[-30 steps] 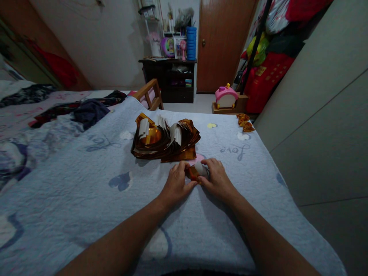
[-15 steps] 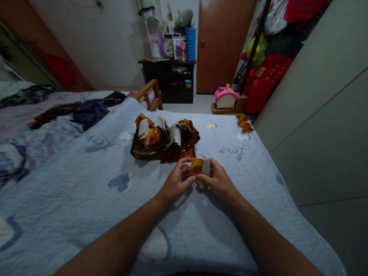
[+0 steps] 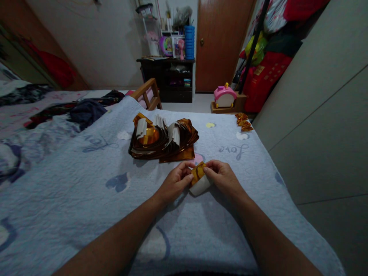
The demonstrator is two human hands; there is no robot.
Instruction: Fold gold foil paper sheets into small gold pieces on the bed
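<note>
Left hand (image 3: 176, 180), right hand (image 3: 223, 177) — gold-and-white sheet (image 3: 198, 176) between, pinched by both.

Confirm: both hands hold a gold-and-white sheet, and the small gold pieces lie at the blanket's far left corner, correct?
Wrong corner: the head view shows the small gold pieces at the far right of the blanket. The rest stands.

One left hand (image 3: 176, 180) and one right hand (image 3: 224, 177) make two, with one gold-and-white sheet (image 3: 197, 177) between them. There is one pile of gold-and-white sheets (image 3: 162, 147), overlapping too much to count singly. Folded gold pieces (image 3: 243, 123) appear to number three. There are also one blue ribbed cylinder (image 3: 189, 43), one pink toy (image 3: 224, 96), one dark cabinet (image 3: 175, 94) and one knobbed wooden door (image 3: 224, 46).
</note>
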